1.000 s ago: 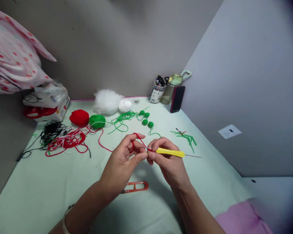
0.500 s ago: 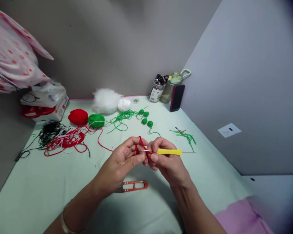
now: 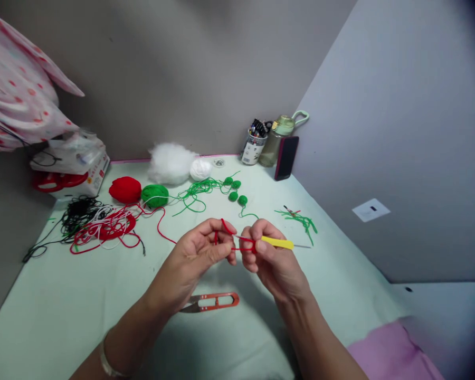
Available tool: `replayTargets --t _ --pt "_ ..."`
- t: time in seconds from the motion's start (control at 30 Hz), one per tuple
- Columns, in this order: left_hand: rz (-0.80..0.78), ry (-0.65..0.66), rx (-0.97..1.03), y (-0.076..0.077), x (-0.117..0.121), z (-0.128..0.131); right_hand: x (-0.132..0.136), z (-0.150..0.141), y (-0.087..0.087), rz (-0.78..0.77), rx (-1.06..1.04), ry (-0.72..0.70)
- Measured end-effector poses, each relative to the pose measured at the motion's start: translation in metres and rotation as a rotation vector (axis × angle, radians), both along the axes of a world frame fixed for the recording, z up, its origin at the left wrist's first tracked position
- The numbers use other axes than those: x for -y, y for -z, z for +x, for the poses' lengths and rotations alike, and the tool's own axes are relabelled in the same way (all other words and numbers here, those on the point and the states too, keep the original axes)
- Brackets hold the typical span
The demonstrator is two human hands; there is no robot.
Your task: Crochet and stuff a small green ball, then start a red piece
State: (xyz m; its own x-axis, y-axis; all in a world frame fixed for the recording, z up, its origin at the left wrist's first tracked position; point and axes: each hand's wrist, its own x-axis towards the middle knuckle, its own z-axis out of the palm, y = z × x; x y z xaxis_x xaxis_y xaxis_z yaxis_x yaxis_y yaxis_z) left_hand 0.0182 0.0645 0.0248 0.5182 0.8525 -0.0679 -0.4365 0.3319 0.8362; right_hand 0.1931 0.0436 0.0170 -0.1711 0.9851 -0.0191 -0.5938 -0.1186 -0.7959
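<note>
My left hand [image 3: 198,252] is closed, pinching a loop of red yarn [image 3: 226,228] that runs over its index finger. My right hand [image 3: 269,258] is closed round a yellow-handled crochet hook [image 3: 277,243], whose metal tip points left into the red yarn between the two hands. The strand trails back left across the pale green table cover [image 3: 83,295] to a tangle of red, white and black yarn [image 3: 103,227]. Both hands hover a little above the table.
Orange thread snips [image 3: 214,302] lie just under my left wrist. Behind are a red yarn ball [image 3: 125,189], a green one [image 3: 154,195], white stuffing [image 3: 169,162], small green crocheted balls [image 3: 236,191], green scraps [image 3: 301,220], a pen cup [image 3: 254,148], a bottle [image 3: 276,138] and a phone [image 3: 285,157].
My right hand has slid forward along the yellow handle, hiding more of it, and the hook has drawn red yarn toward the right. The left hand stays closed on the loop.
</note>
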Motion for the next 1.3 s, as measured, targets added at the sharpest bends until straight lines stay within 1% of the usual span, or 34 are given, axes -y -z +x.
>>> replayTargets --t 0.07,0.23,0.3,0.37,0.57,0.8,0.97,1.07,1.13,1.23,1.3 --pt "0.043 -0.094 -0.091 0.001 -0.001 0.0 0.0 0.001 -0.001 0.015 0.051 0.067" --pt "0.148 -0.269 -0.336 0.004 0.0 0.002 0.0 -0.001 -0.001 0.048 0.205 0.211" --pt "0.192 -0.353 -0.393 0.005 0.002 0.004 0.001 -0.002 0.002 0.057 0.251 0.243" --pt "0.237 -0.388 -0.4 0.005 0.005 0.006 0.001 -0.002 0.004 0.078 0.284 0.251" --pt "0.28 -0.367 -0.412 0.004 0.01 0.008 0.005 -0.003 0.009 0.123 0.349 0.247" --pt "0.254 -0.364 -0.455 0.0 0.008 0.01 0.01 -0.008 0.005 0.174 0.519 0.325" --pt "0.242 -0.335 -0.472 0.001 0.007 0.009 0.01 -0.01 0.004 0.229 0.601 0.341" --pt "0.204 -0.312 -0.447 -0.002 0.007 0.009 0.01 -0.009 0.005 0.252 0.629 0.348" --pt "0.159 -0.297 -0.415 -0.005 0.007 0.009 0.009 -0.008 0.006 0.218 0.572 0.326" --pt "0.084 -0.246 -0.34 -0.006 0.007 0.009 0.006 -0.008 0.007 0.104 0.369 0.254" --pt "0.048 -0.201 -0.271 -0.003 0.007 0.008 0.002 -0.009 0.007 0.021 0.231 0.207"
